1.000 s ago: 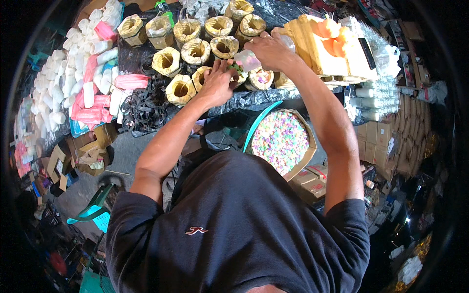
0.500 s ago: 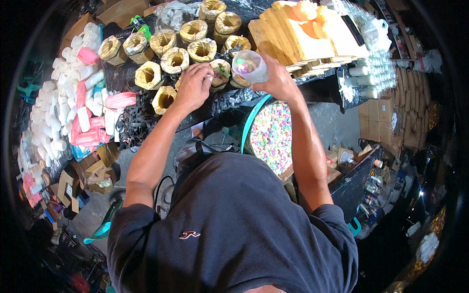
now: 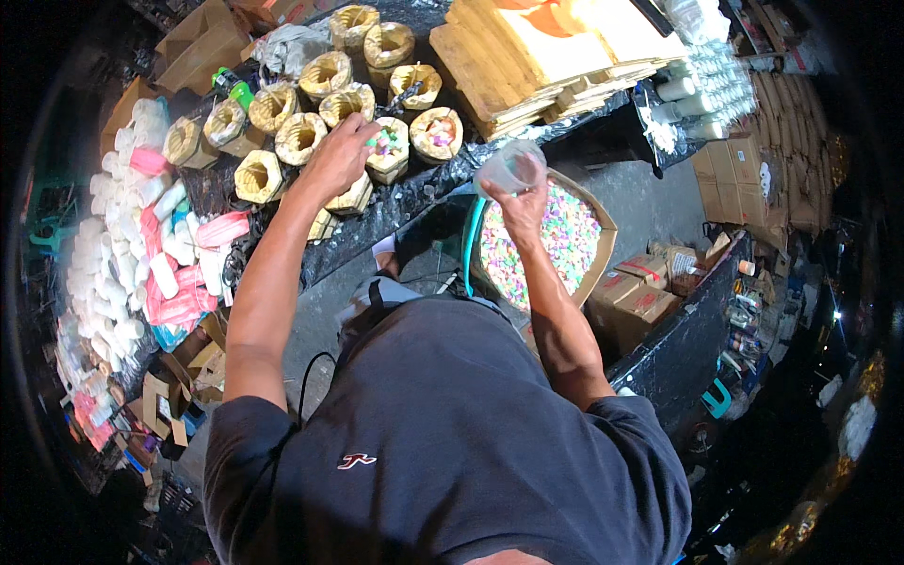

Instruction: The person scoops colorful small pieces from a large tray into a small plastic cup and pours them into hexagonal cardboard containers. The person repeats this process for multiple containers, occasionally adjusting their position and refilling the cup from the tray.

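My right hand (image 3: pixel 523 209) is wrapped round a clear plastic cup (image 3: pixel 508 168), held tilted above a large tub of small multicoloured chips (image 3: pixel 539 247). Little shows inside the cup beyond a pinkish tint. My left hand (image 3: pixel 339 160) reaches over the group of hexagonal wooden moulds, its fingers loosely bent and apart, fingertips beside a mould with coloured chips (image 3: pixel 387 149). Whether they touch its rim I cannot tell. To the right stands another mould (image 3: pixel 436 134) with pale and reddish chips at its mouth. Several hollow moulds (image 3: pixel 299 138) stand further left and behind.
Stacked wooden boards (image 3: pixel 527 66) lie at the table's back right, near white cylinders (image 3: pixel 692 108). A heap of white and pink wrapped rolls (image 3: pixel 141 250) lies at the left. Cardboard boxes (image 3: pixel 631 301) stand right of the tub. A green bottle (image 3: pixel 233 87) lies behind the moulds.
My right hand has carried the cup right and down from the moulds to above the tub; the chips visible in it are gone. Another mould now shows chips. The whole view has shifted.
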The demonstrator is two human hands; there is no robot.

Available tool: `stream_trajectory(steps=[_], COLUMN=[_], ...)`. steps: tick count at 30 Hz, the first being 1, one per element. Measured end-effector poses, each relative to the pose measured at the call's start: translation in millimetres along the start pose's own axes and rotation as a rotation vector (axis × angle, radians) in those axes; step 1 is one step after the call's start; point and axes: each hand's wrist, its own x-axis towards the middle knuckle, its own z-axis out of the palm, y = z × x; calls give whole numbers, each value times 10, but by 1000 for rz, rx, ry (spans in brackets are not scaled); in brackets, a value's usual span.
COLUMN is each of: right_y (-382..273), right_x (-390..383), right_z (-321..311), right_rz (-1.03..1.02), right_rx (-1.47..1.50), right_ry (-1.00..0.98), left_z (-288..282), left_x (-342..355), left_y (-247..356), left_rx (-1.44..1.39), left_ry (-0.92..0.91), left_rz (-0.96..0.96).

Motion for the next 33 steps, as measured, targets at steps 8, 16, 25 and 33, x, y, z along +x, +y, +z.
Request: stream_trajectory(steps=[8, 16, 25, 33], right_y=[111, 329, 424, 429], right_x=[258, 142, 361, -166], right_z=[427, 341, 405, 246], right_rz=[-21, -6, -44, 125], right_rx=[-316, -377, -583, -626], right_ry=[-103, -10, -73, 27], left_z=[81, 57, 154, 223], left_x=[-70, -61, -70, 115], left_y=[-97, -37, 69, 33], left_rx=[-8, -55, 3, -2], left_ry=[154, 68, 262, 221], left_rz=[47, -36, -5, -83])
